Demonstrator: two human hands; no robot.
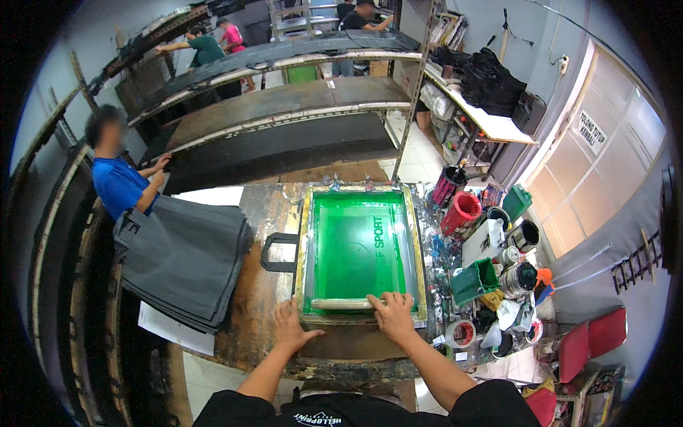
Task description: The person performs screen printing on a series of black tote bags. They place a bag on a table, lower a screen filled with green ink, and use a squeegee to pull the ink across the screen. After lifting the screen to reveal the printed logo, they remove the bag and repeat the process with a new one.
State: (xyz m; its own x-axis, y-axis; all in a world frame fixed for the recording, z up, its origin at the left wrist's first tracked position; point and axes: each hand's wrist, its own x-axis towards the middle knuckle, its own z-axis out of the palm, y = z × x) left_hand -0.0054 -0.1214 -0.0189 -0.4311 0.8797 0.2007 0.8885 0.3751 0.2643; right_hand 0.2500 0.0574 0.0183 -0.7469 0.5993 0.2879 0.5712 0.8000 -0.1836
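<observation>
Stained worktable point(260, 327), green framed screen point(345, 260), right grip point(394, 314) pinching pale squeegee point(341, 304), left grip point(290, 327) spread beside screen

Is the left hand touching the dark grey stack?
Apart: the head view shows brown tabletop between the left hand and the dark grey stack.

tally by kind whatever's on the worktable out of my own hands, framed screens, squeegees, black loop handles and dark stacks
Own hands (left hand, right hand): 2
Framed screen: 1
Squeegee: 1
Black loop handle: 1
Dark stack: 1
Total: 6
</observation>
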